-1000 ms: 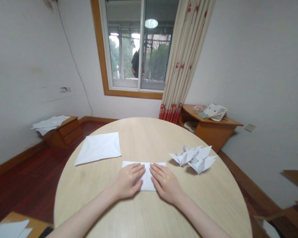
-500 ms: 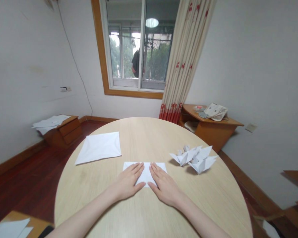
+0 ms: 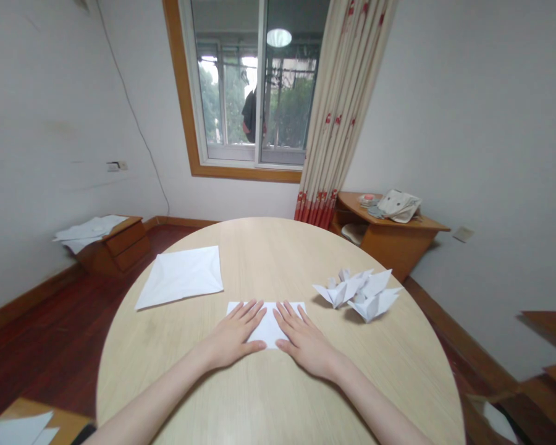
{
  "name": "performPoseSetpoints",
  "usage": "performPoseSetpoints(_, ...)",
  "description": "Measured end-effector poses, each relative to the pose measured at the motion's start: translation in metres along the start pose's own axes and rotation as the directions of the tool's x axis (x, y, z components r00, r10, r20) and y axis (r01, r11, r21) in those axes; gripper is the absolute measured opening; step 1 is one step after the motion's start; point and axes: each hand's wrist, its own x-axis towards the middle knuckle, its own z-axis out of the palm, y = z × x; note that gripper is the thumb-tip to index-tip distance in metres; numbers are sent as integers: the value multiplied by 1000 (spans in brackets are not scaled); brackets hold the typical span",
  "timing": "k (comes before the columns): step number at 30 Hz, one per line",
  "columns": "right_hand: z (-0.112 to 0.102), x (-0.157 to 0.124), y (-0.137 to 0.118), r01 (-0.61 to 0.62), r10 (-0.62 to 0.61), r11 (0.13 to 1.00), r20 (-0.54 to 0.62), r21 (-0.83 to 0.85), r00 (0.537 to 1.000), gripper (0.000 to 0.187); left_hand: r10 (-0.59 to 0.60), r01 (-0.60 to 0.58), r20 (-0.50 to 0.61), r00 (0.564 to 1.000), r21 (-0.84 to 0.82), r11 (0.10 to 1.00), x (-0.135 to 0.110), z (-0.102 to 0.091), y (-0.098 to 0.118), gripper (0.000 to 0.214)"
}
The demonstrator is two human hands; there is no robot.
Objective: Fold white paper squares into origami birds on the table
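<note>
A small white sheet of paper (image 3: 267,327) lies flat on the round wooden table (image 3: 269,402), in front of me. My left hand (image 3: 236,334) rests palm down over its left part, fingers stretched out and slightly spread. On the right part lies my right hand (image 3: 303,339), also flat with fingers apart. Both thumbs point inward near the paper's close edge, with a strip of paper showing between them. The hands cover the sheet's two sides, so any folds there are hidden.
Left of the hands lies a stack of white paper (image 3: 183,277). Several folded white paper figures (image 3: 361,293) cluster on the table's right. Beyond the table stand a small drawer cabinet (image 3: 125,244), a corner desk (image 3: 389,241) with a cloth bag (image 3: 399,205), and a curtain (image 3: 336,117).
The fingers of both hands have spread wider apart on the paper, baring a little more of its middle. The whole view has shifted slightly.
</note>
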Motion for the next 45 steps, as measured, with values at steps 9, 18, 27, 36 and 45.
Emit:
performPoseSetpoints(9, -2, 0, 6, 7, -11, 997, 48, 72, 999, 58, 12, -8, 70, 997, -60, 998, 1, -6, -7, 77)
performPoseSetpoints(18, -8, 4, 10, 13, -20, 993, 60, 122, 998, 63, 76, -69, 55, 996, -116, 991, 6, 1, -17, 75)
performPoseSetpoints(27, -5, 3, 24, 52, -54, 966, -1, 253, 999, 74, 84, -54, 103, 991, -266, 963, 6, -3, -37, 84)
performPoseSetpoints(36, -12, -10, 24, -11, -4, 963, 55, 270, 998, 54, -12, 48, 108, 994, -334, 941, -9, -15, -46, 89)
performPoseSetpoints(45, -4, -12, 38, -117, 117, 968, 15, 223, 993, 77, -73, 78, 27, 997, -352, 933, -20, -13, -57, 96)
